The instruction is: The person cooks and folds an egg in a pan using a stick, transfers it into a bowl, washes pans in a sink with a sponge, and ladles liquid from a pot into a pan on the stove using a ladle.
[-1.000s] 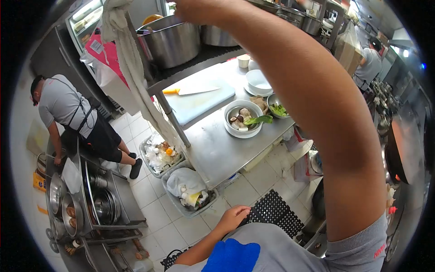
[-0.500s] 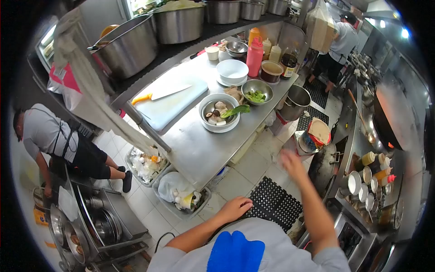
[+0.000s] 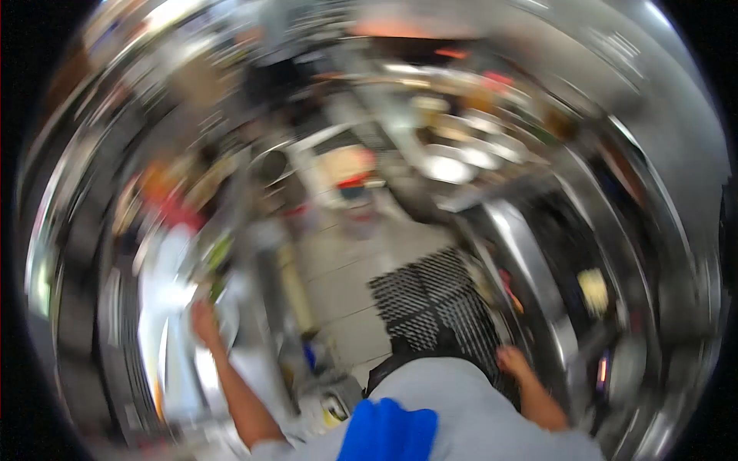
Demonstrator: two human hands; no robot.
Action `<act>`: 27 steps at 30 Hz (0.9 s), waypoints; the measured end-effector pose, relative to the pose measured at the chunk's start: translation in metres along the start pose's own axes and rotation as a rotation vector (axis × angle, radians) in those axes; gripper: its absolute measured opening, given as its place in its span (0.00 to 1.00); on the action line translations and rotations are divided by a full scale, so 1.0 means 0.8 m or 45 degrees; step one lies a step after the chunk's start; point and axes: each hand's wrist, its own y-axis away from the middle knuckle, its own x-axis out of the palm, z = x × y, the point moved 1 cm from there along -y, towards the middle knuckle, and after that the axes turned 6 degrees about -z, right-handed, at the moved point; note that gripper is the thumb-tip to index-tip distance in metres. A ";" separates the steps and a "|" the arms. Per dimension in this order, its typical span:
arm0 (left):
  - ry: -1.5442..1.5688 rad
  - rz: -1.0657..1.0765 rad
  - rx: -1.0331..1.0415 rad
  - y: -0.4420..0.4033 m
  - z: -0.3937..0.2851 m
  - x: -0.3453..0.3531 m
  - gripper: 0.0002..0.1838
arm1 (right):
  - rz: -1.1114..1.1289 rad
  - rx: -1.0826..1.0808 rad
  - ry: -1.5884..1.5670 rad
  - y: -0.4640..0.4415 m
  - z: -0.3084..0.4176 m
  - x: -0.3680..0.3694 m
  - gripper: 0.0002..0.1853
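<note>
Left hand [image 3: 205, 324] lies at bowl [image 3: 229, 316], right hand [image 3: 513, 361] at near right; blur hides both grips. Bowl is probably rigid, slick, best held by its rim.

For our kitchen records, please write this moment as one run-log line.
left hand: at bowl on counter, contact unclear | right hand: right of black floor mat, grip unclear | view: motion-blurred

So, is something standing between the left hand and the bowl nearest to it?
Nothing visible stands in between: the left hand is right by the edge of the bowl on the counter. Blur hides whether they touch.
</note>
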 end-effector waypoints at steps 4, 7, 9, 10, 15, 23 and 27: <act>1.071 0.646 -0.329 0.009 -0.322 0.007 0.18 | -0.158 0.337 -0.405 0.047 0.038 0.038 0.13; 1.224 1.310 -0.039 0.115 -0.485 0.053 0.16 | -0.189 0.440 -0.190 0.097 0.016 0.053 0.12; 1.142 1.486 0.482 0.201 -0.581 0.026 0.14 | -0.258 0.497 -0.292 0.120 -0.022 0.065 0.12; 1.167 1.536 0.784 0.241 -0.614 0.006 0.14 | -0.293 0.515 -0.321 0.134 -0.049 0.067 0.12; 1.253 1.876 1.503 0.409 -0.666 -0.082 0.15 | -0.212 0.788 -0.046 0.217 -0.181 0.063 0.13; 0.094 2.835 0.810 0.579 -0.515 -0.023 0.25 | -0.348 0.731 -0.117 0.306 -0.249 0.066 0.15; -0.056 2.793 0.822 0.620 -0.390 0.019 0.28 | -0.390 0.386 0.242 0.315 -0.332 0.084 0.17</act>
